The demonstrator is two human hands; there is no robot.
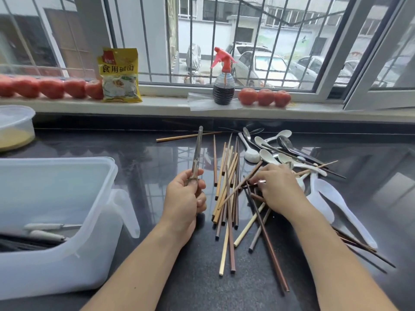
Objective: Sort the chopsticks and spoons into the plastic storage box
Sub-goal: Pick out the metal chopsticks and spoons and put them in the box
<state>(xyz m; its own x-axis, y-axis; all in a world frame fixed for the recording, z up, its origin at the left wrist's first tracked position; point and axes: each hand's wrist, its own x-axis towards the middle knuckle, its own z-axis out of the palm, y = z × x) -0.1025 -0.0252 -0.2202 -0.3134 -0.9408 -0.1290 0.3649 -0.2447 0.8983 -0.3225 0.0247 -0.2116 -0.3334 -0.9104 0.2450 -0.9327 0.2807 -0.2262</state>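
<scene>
My left hand [186,198] holds a pair of grey-brown chopsticks [198,151] upright above the dark counter. My right hand [278,187] rests palm down on a loose pile of wooden chopsticks [226,189], its fingertips pinching a dark chopstick [251,185] in the pile. Behind and right of that hand lies a heap of white and metal spoons [271,151], plus a large white rice paddle [336,205]. The translucent plastic storage box [67,261] stands at the left, with dark chopsticks and white-handled utensils [45,232] inside.
A white lid [125,209] leans against the box's right side. A round plastic tub [15,129] sits at the far left. On the windowsill stand tomatoes [265,97], a yellow packet [120,75] and a spray bottle [223,81]. One chopstick [186,136] lies apart.
</scene>
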